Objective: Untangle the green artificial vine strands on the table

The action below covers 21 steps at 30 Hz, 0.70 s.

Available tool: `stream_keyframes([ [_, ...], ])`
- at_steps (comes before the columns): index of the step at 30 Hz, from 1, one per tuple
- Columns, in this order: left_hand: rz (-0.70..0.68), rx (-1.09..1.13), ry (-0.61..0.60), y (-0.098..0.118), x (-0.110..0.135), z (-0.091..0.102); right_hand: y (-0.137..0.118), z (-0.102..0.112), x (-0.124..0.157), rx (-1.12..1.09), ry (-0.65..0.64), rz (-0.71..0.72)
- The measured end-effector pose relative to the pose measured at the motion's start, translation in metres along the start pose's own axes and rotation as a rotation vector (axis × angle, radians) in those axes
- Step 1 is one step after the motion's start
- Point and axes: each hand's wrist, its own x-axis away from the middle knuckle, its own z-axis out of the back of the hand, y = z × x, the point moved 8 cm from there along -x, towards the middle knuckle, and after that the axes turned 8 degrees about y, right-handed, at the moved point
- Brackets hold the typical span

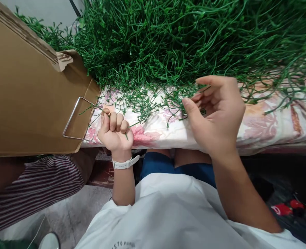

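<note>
My left hand (116, 129), with a white watch strap on its wrist, is curled palm up above the front edge of the cloth-covered table. Its closed fingers hold thin green plastic stems (89, 110) that poke out on both sides. Beside it is a bent metal wire frame (71, 117); whether the hand touches the frame I cannot tell. My right hand (217, 112) hovers at the front of the loose green plastic sprigs (142, 103). Its thumb and fingers are apart and curved, with nothing visible held. Part of its fingers is hidden behind the palm.
A large heap of green plastic sprigs (168, 38) covers the back of the table. At the left stands a cardboard box (25, 93) with a torn edge. The flowered tablecloth (259, 128) shows along the front. Another person's striped clothing (46, 186) is at lower left.
</note>
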Motion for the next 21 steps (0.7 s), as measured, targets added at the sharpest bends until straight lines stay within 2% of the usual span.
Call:
stream_keyframes([
  [4, 0.006, -0.059, 0.005, -0.002, 0.004, -0.003, 0.002, 0.002, 0.001, 0.052, -0.002, 0.029],
  [9, -0.012, -0.199, -0.119, -0.005, 0.009, -0.012, -0.009, 0.011, 0.003, 0.207, 0.091, 0.113],
  [11, -0.028, -0.242, -0.158, -0.008, 0.012, -0.015, -0.015, 0.014, 0.005, 0.228, 0.131, 0.107],
  [13, -0.057, -0.294, -0.178, -0.010, 0.015, -0.018, -0.020, 0.013, 0.006, 0.217, 0.117, 0.095],
  [14, -0.077, -0.327, -0.181, -0.011, 0.017, -0.019, -0.024, 0.010, 0.007, 0.203, 0.078, 0.116],
  [16, -0.118, -0.395, -0.175, -0.012, 0.020, -0.020, -0.037, 0.000, 0.008, 0.175, -0.040, 0.249],
  [19, -0.180, -0.480, -0.178, -0.015, 0.023, -0.022, -0.051, -0.023, 0.018, 0.190, -0.317, 0.490],
  [21, -0.201, -0.518, -0.204, -0.017, 0.023, -0.022, -0.050, -0.036, 0.025, 0.222, -0.474, 0.525],
])
